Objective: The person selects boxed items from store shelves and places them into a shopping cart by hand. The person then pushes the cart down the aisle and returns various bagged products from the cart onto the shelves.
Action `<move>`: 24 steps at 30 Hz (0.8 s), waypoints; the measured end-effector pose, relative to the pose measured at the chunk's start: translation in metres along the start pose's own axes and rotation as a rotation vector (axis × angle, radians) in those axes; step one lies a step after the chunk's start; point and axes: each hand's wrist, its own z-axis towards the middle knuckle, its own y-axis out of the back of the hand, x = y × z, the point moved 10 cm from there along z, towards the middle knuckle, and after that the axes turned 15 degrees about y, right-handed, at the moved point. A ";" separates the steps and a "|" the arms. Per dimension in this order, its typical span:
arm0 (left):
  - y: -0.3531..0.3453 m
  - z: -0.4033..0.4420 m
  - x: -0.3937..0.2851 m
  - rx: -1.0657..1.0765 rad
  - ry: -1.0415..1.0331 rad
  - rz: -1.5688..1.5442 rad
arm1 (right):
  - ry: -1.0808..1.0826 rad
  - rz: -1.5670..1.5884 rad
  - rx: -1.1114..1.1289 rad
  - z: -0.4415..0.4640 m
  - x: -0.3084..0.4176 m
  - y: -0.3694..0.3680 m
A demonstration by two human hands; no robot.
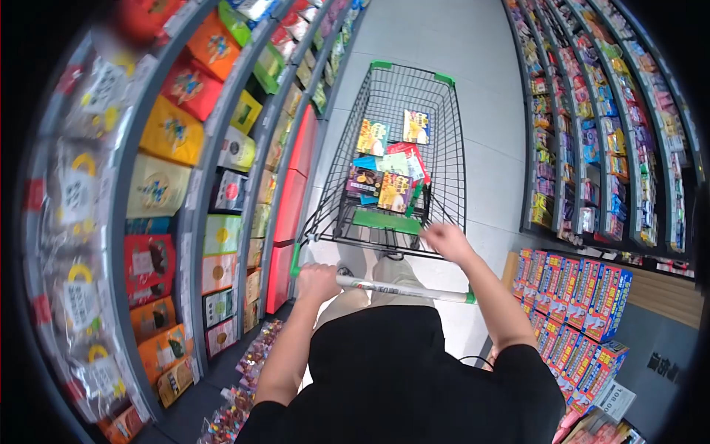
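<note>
My left hand (318, 283) is wrapped round the left part of the handle (392, 290) of a black wire shopping cart (460, 140) with green corners. Over the near right end of the basket, my right hand (444, 240) has its fingers curled in, and what they hold, if anything, is hidden. A green panel (388, 221) lies just left of it. Inside the basket are a yellow and teal box (373, 137), a white and blue box (416, 126), a red packet (416, 158), a dark purple box (364, 180) and a yellow and purple box (396, 192).
Shelves of colourful packets (174, 129) rise close along the left, with red boxes (287, 214) beside the cart. More snack shelves (584, 140) line the right. Stacked blue and red boxes (573, 296) stand near right, by a price tag (615, 399). Grey tiled floor (436, 37) runs ahead.
</note>
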 end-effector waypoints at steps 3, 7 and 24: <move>-0.001 0.002 -0.003 0.089 0.008 0.028 | -0.131 0.188 -0.326 0.115 -0.083 0.007; -0.003 0.009 -0.009 -0.004 -0.092 -0.025 | -0.201 0.120 -0.465 0.284 -0.225 -0.019; 0.064 0.085 -0.013 -0.189 -0.148 -0.083 | -0.496 0.050 -0.094 0.432 -0.324 -0.058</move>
